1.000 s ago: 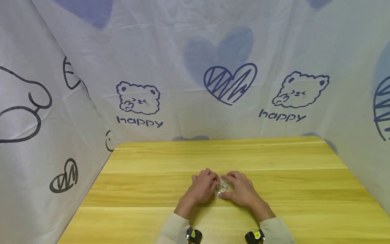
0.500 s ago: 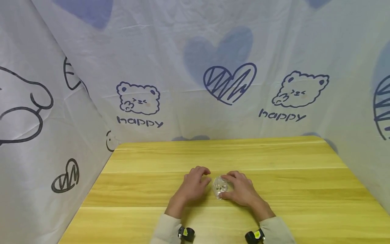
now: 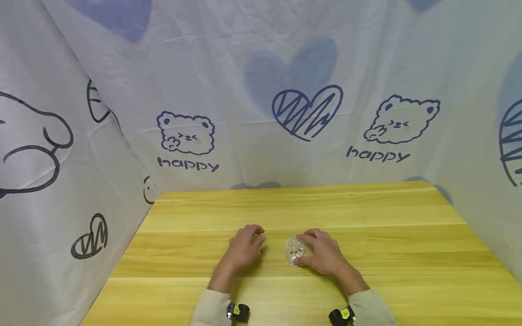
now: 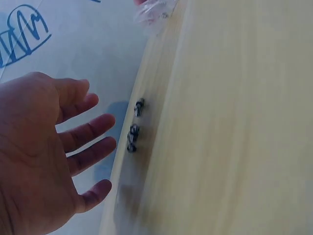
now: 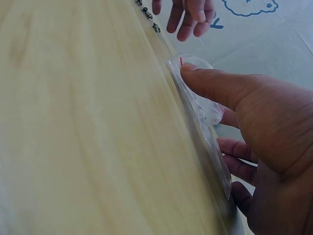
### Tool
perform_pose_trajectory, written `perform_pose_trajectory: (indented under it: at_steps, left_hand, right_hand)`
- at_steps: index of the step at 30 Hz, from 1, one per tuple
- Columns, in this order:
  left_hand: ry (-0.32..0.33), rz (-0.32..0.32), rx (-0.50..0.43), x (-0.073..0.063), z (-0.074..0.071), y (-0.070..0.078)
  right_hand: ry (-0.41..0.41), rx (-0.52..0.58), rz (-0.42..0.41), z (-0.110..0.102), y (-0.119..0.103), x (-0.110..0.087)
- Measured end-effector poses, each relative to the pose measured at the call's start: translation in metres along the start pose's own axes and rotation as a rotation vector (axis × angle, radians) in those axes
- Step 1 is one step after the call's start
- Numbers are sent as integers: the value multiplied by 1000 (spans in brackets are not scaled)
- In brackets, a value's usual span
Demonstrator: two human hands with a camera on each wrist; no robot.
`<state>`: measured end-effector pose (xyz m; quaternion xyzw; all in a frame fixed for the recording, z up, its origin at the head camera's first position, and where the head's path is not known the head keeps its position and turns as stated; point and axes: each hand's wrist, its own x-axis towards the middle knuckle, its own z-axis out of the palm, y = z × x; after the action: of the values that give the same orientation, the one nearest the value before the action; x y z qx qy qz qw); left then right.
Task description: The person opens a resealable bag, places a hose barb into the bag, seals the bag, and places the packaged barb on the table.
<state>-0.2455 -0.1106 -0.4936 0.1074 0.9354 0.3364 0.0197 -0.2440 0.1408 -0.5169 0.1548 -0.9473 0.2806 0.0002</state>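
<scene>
My right hand (image 3: 324, 254) pinches the near side of a clear plastic bag (image 3: 294, 250) between thumb and fingers. In the right wrist view, the thumb lies over the bag (image 5: 203, 105), which has a red mark near its top. Dark little pieces show in the bag in the head view. My left hand (image 3: 243, 247) hovers to the left of it, fingers loosely bent, holding nothing. Several small metal screw-like pieces (image 4: 133, 137) lie on the table beside the left fingers in the left wrist view; their exact kind is too blurred to tell.
A yellow wood-grain table (image 3: 367, 208) spreads under both hands. White cloth (image 3: 253, 136) printed with hearts and bears hangs behind the table and along its sides. Black bands (image 3: 341, 315) sit on both wrists.
My left hand has drawn away from the plastic bag toward the left, and small metal pieces now show beside it. The right hand and the bag have stayed in place.
</scene>
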Motion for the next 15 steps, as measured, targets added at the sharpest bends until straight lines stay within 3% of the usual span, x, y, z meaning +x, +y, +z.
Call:
perform_pose_trajectory:
  at_steps: [8,15]
  left_hand:
    - [-20,-48,64,-6,-6,-15]
    - [-59,-53,74,-6,-14,-23]
  right_hand:
    - [-14,13,0,3,1,-1]
    - [-5,4,-6,0,2,0]
